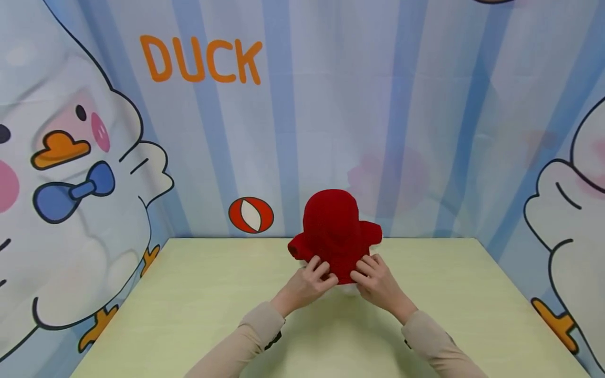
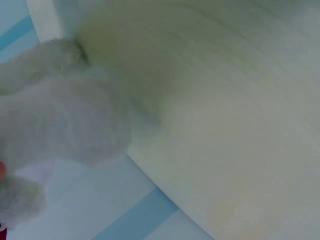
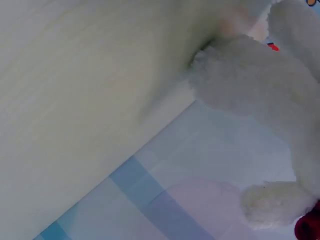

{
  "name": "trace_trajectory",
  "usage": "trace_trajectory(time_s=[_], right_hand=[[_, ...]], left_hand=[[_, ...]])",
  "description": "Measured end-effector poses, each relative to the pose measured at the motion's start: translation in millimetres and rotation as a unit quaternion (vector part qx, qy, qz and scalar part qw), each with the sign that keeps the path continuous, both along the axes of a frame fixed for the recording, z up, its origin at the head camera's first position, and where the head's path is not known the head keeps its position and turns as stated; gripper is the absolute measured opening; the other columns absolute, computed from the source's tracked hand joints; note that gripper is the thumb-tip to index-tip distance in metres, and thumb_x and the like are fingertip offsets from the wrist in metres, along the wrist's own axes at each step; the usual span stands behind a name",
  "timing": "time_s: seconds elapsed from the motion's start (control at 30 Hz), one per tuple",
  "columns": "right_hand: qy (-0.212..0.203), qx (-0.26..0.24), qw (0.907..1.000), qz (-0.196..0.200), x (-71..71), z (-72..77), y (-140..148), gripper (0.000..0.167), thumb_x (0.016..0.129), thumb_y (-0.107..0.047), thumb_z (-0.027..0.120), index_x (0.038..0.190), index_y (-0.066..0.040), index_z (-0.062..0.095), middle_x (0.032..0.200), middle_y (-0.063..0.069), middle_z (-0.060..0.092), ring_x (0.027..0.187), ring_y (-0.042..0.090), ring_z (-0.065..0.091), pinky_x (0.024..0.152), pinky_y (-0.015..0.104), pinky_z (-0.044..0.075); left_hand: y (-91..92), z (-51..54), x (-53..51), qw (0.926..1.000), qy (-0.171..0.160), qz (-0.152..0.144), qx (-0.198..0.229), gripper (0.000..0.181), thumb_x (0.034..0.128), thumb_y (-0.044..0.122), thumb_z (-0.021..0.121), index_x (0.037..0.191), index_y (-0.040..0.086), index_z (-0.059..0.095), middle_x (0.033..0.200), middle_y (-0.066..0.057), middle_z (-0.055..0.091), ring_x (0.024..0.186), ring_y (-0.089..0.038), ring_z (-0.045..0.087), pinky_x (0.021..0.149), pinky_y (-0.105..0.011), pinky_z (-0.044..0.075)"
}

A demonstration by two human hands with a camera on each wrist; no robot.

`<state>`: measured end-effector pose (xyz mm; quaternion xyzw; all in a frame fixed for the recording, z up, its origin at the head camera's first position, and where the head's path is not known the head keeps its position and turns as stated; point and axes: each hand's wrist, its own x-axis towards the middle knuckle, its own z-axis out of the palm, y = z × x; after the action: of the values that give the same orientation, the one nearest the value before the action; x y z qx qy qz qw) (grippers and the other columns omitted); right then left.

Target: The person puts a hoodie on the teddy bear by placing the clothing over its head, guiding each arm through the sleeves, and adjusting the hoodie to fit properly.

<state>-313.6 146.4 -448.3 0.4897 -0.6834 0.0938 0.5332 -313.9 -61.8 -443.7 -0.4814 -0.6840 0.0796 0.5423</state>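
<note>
Free passage over the table (image 1: 212,283) either side, plush toy (image 3: 255,80) midway as obstacle

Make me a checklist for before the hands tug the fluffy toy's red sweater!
1. Left hand grips the red sweater: ok, at its lower part.
2. Right hand grips it too: ok, on the other side.
3. Sleeve on the left-hand side sticks out: ok.
4. White paw poking from that sleeve's end: not ok, none shows.
5. Top of the fluffy toy uncovered: not ok, only red shows up there.
6. Toy resting firmly on the table: cannot tell.
</note>
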Motion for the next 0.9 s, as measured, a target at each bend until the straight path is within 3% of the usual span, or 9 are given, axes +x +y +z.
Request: trace_trajectory(time_s=[0.1, 0.2, 0.33, 0.47, 0.63, 0.77, 0.9], right_hand=[[-0.044, 0.018, 0.9989, -0.003, 1.4, -1.3, 3, 0.024, 0.090, -0.010, 0.034, 0.074, -0.010, 0.052, 0.072, 0.003, 0.046, 0.071, 0.017, 0.042, 0.058, 0.025, 0.038], [-0.063, 0.019, 0.9978, -0.005, 3.4, -1.8, 4, 0.025, 0.091, -0.015, 0.034, 0.077, -0.009, 0.053, 0.075, 0.004, 0.048, 0.073, 0.017, 0.043, 0.057, 0.023, 0.041], [-0.058, 0.011, 0.9978, -0.028, 5.5, 0.8, -1, 0.021, 0.089, -0.020, 0.041, 0.078, -0.008, 0.055, 0.077, 0.005, 0.052, 0.074, 0.019, 0.047, 0.067, 0.030, 0.042], [-0.079, 0.028, 0.9954, -0.047, 9.2, 1.4, -5, 0.019, 0.086, -0.024, 0.046, 0.079, -0.007, 0.052, 0.077, 0.004, 0.050, 0.073, 0.017, 0.046, 0.071, 0.033, 0.039], [-0.074, 0.052, 0.9949, -0.045, 12.6, -8.3, -7, 0.024, 0.090, -0.023, 0.039, 0.076, -0.006, 0.050, 0.073, 0.004, 0.048, 0.067, 0.016, 0.044, 0.065, 0.027, 0.041], [-0.041, 0.054, 0.9969, -0.039, 11.1, -16.0, -9, 0.031, 0.094, -0.023, 0.035, 0.077, -0.008, 0.056, 0.072, 0.003, 0.052, 0.067, 0.016, 0.048, 0.065, 0.026, 0.045], [-0.060, 0.051, 0.9964, -0.033, 10.0, -23.0, -7, 0.034, 0.096, -0.023, 0.033, 0.076, -0.010, 0.057, 0.070, 0.002, 0.052, 0.066, 0.015, 0.049, 0.067, 0.027, 0.047]], left_hand=[[-2.0, -2.6, 0.3, 0.9995, -0.027, 0.004, -0.013, 0.012, 0.0888, 0.024, 0.045, 0.082, 0.016, 0.052, 0.079, -0.001, 0.051, 0.074, -0.016, 0.047, 0.059, -0.020, 0.042], [-0.1, -4.3, 0.4, 0.9996, -0.008, 0.020, -0.015, 0.013, 0.0853, 0.029, 0.046, 0.086, 0.017, 0.051, 0.080, -0.001, 0.052, 0.075, -0.017, 0.050, 0.069, -0.027, 0.046], [4.7, -4.7, 1.0, 0.9980, 0.028, 0.056, 0.009, 0.020, 0.0936, 0.021, 0.034, 0.084, 0.017, 0.050, 0.076, -0.002, 0.053, 0.066, -0.017, 0.053, 0.057, -0.023, 0.049], [7.8, -4.7, 4.3, 0.9956, 0.035, 0.085, 0.018, 0.034, 0.0976, 0.013, 0.021, 0.078, 0.014, 0.050, 0.072, -0.001, 0.052, 0.056, -0.013, 0.050, 0.043, -0.016, 0.041], [11.0, -1.5, 14.5, 0.9951, 0.047, 0.086, -0.013, 0.036, 0.0964, 0.008, 0.022, 0.071, 0.014, 0.047, 0.064, 0.002, 0.047, 0.052, -0.008, 0.044, 0.039, -0.011, 0.028], [11.4, -4.1, 13.6, 0.9962, 0.041, 0.074, -0.021, 0.039, 0.0958, 0.005, 0.021, 0.067, 0.015, 0.045, 0.062, 0.002, 0.044, 0.050, -0.008, 0.041, 0.040, -0.012, 0.024], [6.1, -17.2, 5.1, 0.9960, 0.001, 0.084, -0.029, 0.040, 0.0964, 0.005, 0.013, 0.075, 0.014, 0.046, 0.069, -0.001, 0.047, 0.057, -0.011, 0.043, 0.039, -0.013, 0.021]])
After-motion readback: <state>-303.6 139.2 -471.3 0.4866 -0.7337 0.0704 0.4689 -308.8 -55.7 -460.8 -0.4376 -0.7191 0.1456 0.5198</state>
